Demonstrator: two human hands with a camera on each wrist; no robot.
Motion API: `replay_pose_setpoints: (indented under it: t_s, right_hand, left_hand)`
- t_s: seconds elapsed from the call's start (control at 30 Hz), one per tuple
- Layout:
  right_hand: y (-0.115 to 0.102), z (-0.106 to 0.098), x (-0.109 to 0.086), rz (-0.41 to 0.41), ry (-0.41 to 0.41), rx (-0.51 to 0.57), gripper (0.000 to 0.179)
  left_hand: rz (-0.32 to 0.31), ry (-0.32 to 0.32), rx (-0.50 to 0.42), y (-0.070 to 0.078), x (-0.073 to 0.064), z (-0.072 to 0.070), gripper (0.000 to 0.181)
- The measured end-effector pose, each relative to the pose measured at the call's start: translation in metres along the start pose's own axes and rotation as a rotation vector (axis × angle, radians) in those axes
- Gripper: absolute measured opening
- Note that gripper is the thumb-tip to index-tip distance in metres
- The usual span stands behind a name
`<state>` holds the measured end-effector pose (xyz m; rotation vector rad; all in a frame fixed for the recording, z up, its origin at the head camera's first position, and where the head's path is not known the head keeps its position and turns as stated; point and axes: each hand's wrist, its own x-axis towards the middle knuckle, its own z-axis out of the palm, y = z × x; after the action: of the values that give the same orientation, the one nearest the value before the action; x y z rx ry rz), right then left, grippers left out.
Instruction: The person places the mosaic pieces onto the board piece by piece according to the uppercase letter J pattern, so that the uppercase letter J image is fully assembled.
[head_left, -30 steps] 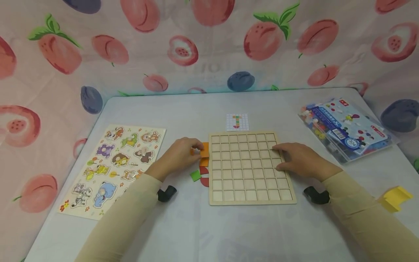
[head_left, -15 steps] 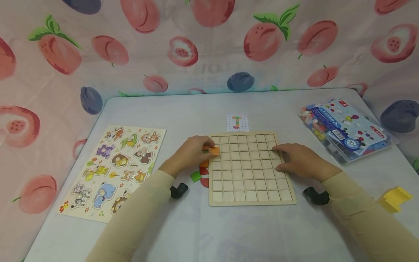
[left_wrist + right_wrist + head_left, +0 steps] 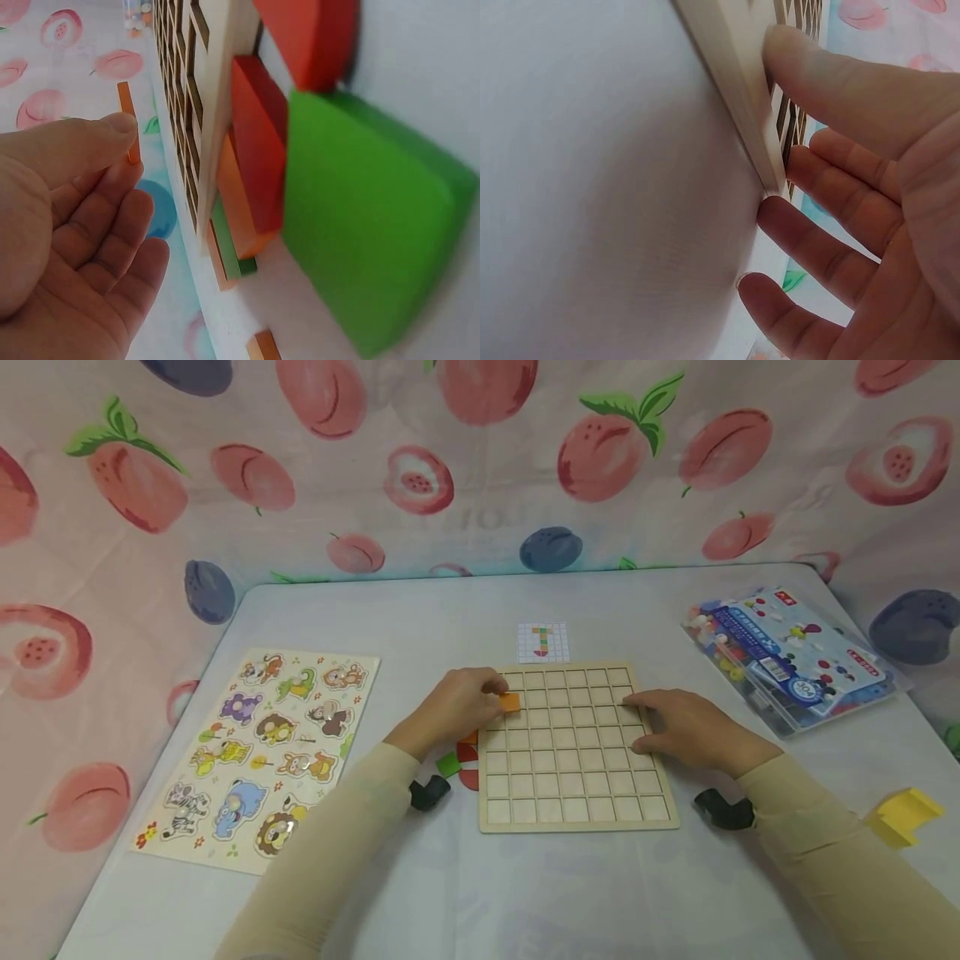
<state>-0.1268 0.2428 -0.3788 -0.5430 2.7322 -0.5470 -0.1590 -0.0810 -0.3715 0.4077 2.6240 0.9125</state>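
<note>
My left hand point(image 3: 453, 706) pinches an orange square tile point(image 3: 511, 702) over the left columns of a wooden grid board point(image 3: 577, 811). The left wrist view shows the tile edge-on between thumb and fingertip. Beside the board's left edge lie a green tile point(image 3: 448, 765), red curved pieces point(image 3: 468, 777) and an orange piece point(image 3: 238, 214), partly hidden behind the hand in the head view. My right hand point(image 3: 690, 727) rests at the board's right edge, its thumb on the rim and its fingers spread along the side.
Behind the board lies a small pattern card point(image 3: 543, 643). An animal puzzle board point(image 3: 300, 664) is at left. To the right are a clear plastic box of colourful pieces point(image 3: 795, 660) and a yellow object point(image 3: 905, 817).
My left hand has moved right from the pieces beside the board, carrying the orange tile over the grid. The right hand stays at the board's right edge.
</note>
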Motion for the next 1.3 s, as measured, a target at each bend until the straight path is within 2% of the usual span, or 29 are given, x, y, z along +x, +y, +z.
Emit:
replay_pose_setpoints:
  t_s: [0.5,0.9,1.3]
  right_hand:
    - [-0.001,0.000,0.000,0.002,-0.001,0.006,0.067]
    - [0.000,0.000,0.001,0.016,-0.007,-0.005,0.068]
    - [-0.004,-0.002,-0.001,0.009,0.001,0.004,0.065]
  left_hand:
    - [0.027,-0.008,0.020,0.015,0.014,0.009,0.027]
    - [0.079,-0.034,0.042,0.017,0.023,0.013,0.030]
    - [0.094,-0.038,0.113,0.018,0.030,0.019,0.026]
